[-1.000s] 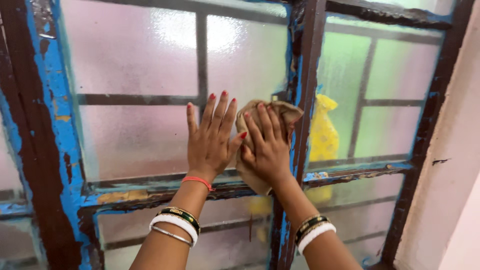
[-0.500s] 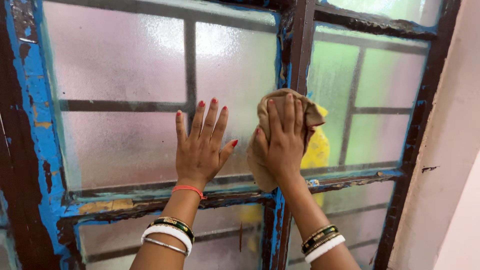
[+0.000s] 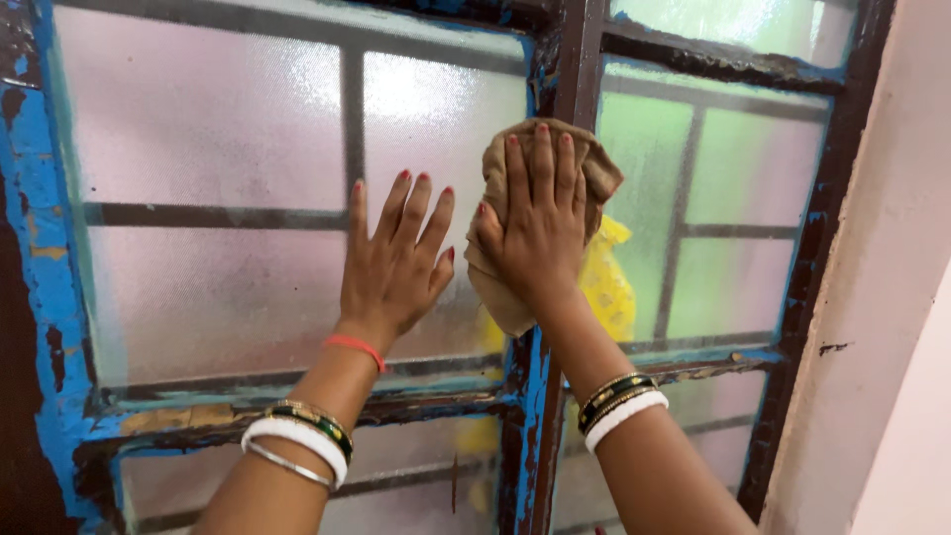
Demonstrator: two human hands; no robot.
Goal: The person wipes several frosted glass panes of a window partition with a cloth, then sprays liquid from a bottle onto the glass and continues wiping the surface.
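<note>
My left hand point(image 3: 396, 260) lies flat with fingers spread on the frosted glass pane point(image 3: 208, 178) of a window. Just to its right, my right hand point(image 3: 535, 218) presses a crumpled brown cloth point(image 3: 594, 173) against the glass and the vertical frame bar point(image 3: 575, 69). The cloth shows above and below the hand. Both wrists wear bangles, and the left also has a red thread.
The window frame point(image 3: 45, 258) is worn, with peeling blue and brown paint. A horizontal sill bar point(image 3: 297, 406) runs under my hands. Something yellow point(image 3: 606, 287) shows blurred behind the glass. A pale pink wall point(image 3: 892, 297) stands at the right.
My right hand has slid the cloth upward along the glass and frame bar. The left hand stays flat on the pane. The view has drifted slightly.
</note>
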